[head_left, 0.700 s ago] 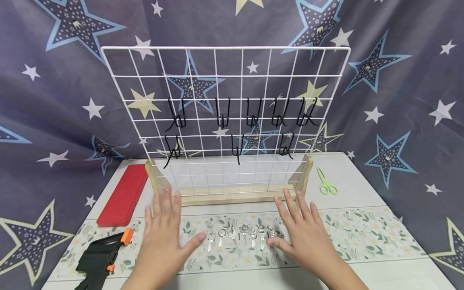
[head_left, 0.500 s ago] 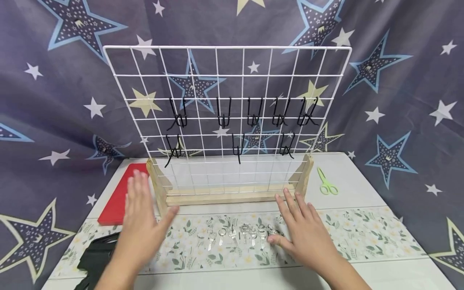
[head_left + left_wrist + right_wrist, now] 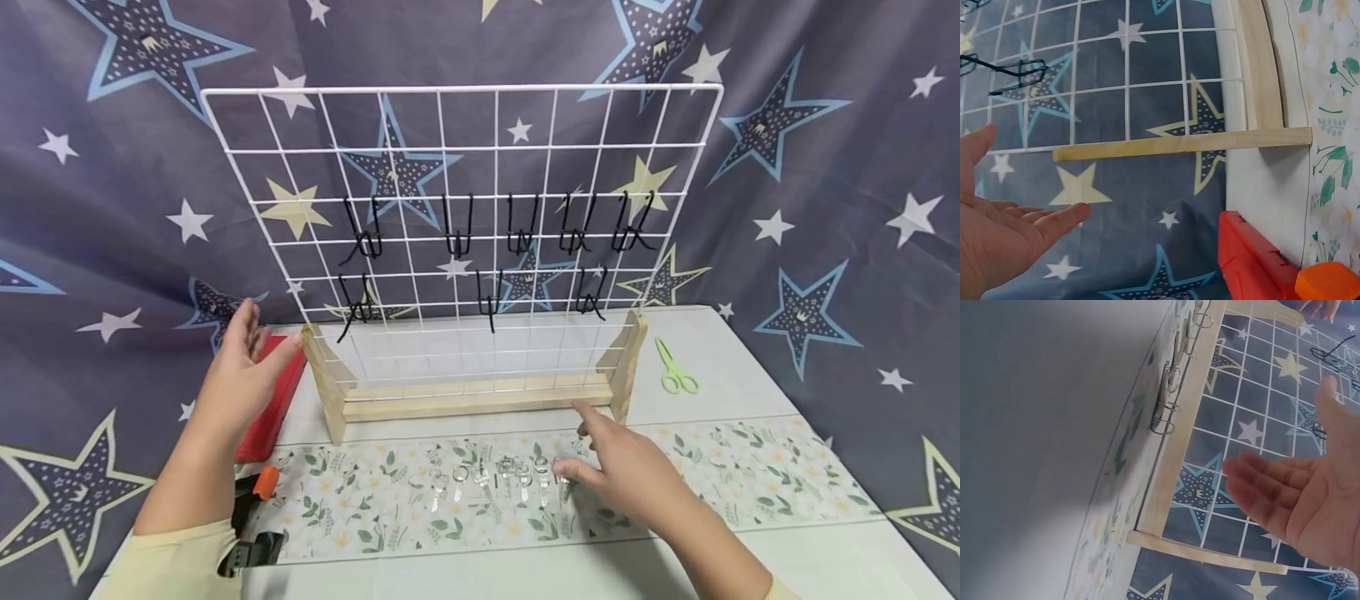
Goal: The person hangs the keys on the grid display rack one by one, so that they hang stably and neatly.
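A white wire grid rack [image 3: 497, 148] stands upright in a wooden base [image 3: 480, 403], with several black hooks [image 3: 457, 237] hung on it in two rows. On the floral strip before it lies a row of keys on rings [image 3: 483, 479]. My left hand [image 3: 238, 375] is raised beside the rack's left side with thumb and fingers spread, holding nothing; in the left wrist view its palm is bare. My right hand [image 3: 630, 471] hovers by the right end of the key row, partly hiding it. Its fingers are relaxed and hold nothing in the right wrist view.
A red case [image 3: 272, 417] lies left of the rack, partly behind my left arm. Below it is a black tool with orange tips [image 3: 264, 483], mostly hidden by the arm. Green scissors [image 3: 675, 371] lie to the right. A star-patterned curtain [image 3: 817, 208] hangs behind the table.
My left hand has moved left and up, away from the keys toward the rack's left side, and turned. My right hand has stayed near the keys, its fingers turning more side-on.
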The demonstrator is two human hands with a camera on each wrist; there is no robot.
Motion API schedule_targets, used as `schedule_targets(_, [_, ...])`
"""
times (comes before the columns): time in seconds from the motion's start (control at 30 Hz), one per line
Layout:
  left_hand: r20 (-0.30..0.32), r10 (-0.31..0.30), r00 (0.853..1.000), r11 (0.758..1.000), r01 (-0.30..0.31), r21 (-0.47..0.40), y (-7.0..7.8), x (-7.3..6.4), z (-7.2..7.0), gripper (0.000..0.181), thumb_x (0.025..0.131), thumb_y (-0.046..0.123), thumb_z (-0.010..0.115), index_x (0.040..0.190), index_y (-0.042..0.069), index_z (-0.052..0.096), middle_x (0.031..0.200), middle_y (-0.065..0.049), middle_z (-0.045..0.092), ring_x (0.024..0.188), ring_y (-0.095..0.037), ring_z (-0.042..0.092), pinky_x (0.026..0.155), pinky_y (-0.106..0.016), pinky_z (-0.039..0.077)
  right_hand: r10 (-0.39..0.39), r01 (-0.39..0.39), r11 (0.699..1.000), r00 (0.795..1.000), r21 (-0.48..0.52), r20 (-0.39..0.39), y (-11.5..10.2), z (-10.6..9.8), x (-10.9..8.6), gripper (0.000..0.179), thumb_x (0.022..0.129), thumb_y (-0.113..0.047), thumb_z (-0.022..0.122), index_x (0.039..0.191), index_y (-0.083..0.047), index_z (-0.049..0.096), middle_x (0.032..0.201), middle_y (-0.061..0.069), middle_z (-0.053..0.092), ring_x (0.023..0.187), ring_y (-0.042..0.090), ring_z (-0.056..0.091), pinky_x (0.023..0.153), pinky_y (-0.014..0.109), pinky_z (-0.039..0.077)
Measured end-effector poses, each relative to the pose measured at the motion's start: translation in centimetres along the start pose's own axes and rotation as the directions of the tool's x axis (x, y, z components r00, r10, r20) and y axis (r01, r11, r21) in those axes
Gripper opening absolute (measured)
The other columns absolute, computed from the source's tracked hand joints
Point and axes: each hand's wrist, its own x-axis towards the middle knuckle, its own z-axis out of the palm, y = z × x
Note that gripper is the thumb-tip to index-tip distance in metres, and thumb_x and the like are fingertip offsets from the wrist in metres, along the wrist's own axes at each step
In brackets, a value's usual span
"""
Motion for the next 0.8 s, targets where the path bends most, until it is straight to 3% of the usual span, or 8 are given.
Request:
schedule_targets(0.17, [0.012,-0.065,0.998,0.997,0.064,0.048,-0.3,1.5,0.5,0.092,0.096,0.049,0.057,0.158,0.024,-0.006,0.166,-0.004,0.003,0.150,-0.032,0.014,0.120,-0.058,0.022,0.016,-0.016,1.000,0.999,-0.006,0.047,0.3,0.5,1.0,0.078,0.081,-0.073,0.057,0.130,-0.012,0.058,0.105,0.002,0.071,0.091,0.022,0.068,0.080,0.045,0.058])
schedule_targets(0.4, [-0.013,-0.084,0.996,0.990,0.085,0.117,-0.5,2.4,1.0,0.080,0.098,0.052,0.052,0.159,0.019,0.013,0.160,-0.018,0.026,0.145,-0.037,0.028,0.115,-0.059,0.032,0.035,-0.033,0.999,0.994,-0.020,0.100,1.1,1.5,1.9,0.052,0.080,-0.055,0.072,0.108,-0.012,0.067,0.087,-0.003,0.066,0.074,0.010,0.059,0.067,0.034,0.054])
schedule_targets(0.6, [-0.011,-0.048,0.999,0.988,0.049,0.146,-1.0,2.9,1.6,0.069,0.101,0.046,0.048,0.158,0.016,0.021,0.157,-0.019,0.031,0.140,-0.038,0.038,0.111,-0.057,0.040,0.055,-0.052,0.998,0.983,-0.021,0.173,1.4,2.2,2.3,0.033,0.080,-0.032,0.081,0.101,-0.009,0.070,0.073,-0.011,0.058,0.068,0.008,0.054,0.066,0.033,0.052])
schedule_targets(0.8, [-0.029,0.021,0.999,0.970,-0.013,0.242,-1.4,2.9,2.0,0.058,0.104,0.038,0.043,0.150,0.002,0.038,0.143,-0.026,0.049,0.129,-0.039,0.049,0.105,-0.056,0.046,0.066,-0.057,0.997,0.966,-0.045,0.250,1.7,2.8,2.5,0.029,0.077,-0.031,0.082,0.094,-0.011,0.070,0.075,-0.010,0.062,0.071,0.010,0.058,0.071,0.035,0.055])
